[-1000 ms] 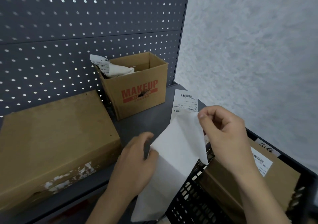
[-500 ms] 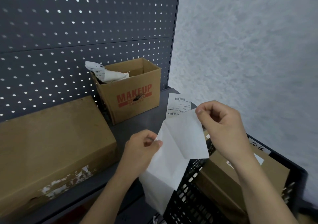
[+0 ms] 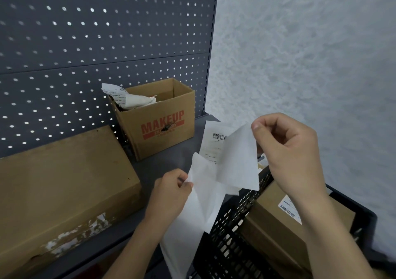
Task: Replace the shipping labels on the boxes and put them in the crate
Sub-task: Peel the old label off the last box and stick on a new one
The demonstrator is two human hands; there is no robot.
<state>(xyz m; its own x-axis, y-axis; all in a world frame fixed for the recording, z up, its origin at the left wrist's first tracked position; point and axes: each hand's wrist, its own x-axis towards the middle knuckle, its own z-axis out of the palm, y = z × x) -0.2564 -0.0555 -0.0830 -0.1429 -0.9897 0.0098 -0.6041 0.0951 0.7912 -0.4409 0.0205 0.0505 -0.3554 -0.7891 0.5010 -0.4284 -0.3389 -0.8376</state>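
My right hand (image 3: pixel 287 150) pinches the top corner of a white label (image 3: pixel 237 160), which is peeled partway off its long white backing sheet (image 3: pixel 192 225). My left hand (image 3: pixel 171 195) pinches the backing's left edge lower down. A large flat cardboard box (image 3: pixel 64 188) lies on the grey shelf (image 3: pixel 162 163) at left, with torn label residue on its front face. A black perforated crate (image 3: pixel 227 242) at lower right holds a brown box (image 3: pixel 274 220) bearing a barcode label (image 3: pixel 289 209).
A small open carton marked MAKEUP (image 3: pixel 158 120) stands against the pegboard (image 3: pixel 102 32) with crumpled used labels (image 3: pixel 126 98) in it. A printed label sheet (image 3: pixel 214 141) lies on the shelf behind my hands. A textured white wall (image 3: pixel 310 53) is at right.
My right hand has pulled the label's corner up and to the right, peeling it further from the backing. My left hand slid down the backing's edge. The view shifted slightly.
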